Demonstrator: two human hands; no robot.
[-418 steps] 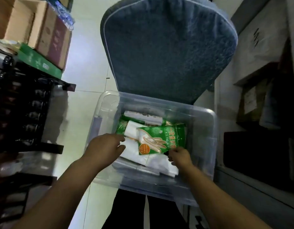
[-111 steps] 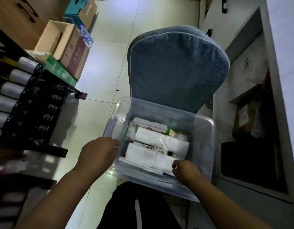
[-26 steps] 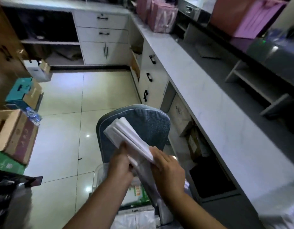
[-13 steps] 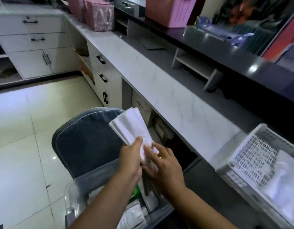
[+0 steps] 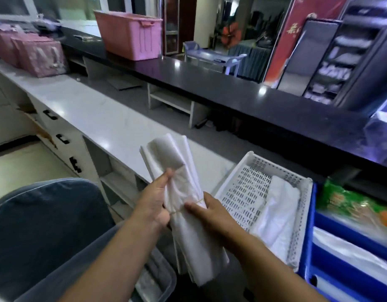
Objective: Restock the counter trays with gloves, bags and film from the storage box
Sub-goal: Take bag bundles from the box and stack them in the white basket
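Your left hand (image 5: 154, 201) pinches the bundle of white bags (image 5: 166, 155) at its waist, thumb on top. Your right hand (image 5: 212, 214) curls round the other side, with the thumb lying against the thin rubber band (image 5: 193, 203) that ties the stack. Both hands are closed on it, probably because the limp plastic would sag or fan out if held by one end. The thumb at the band suggests you are steadying the tie or getting ready to slip it off.

The bundle hangs in the air, tilted, over the front edge of the bench (image 5: 101, 118) and just left of the white perforated tray (image 5: 242, 192). That tray sits at the bench's right end and already holds a folded white stack (image 5: 279, 210) along its right side. Its left half is bare, so that looks like the natural landing spot.

Beyond it, the blue tray (image 5: 311, 214) carries a green glove packet (image 5: 349, 203). A corner of the storage box (image 5: 157, 277) shows below your wrists, beside the grey chair cushion (image 5: 46, 225).
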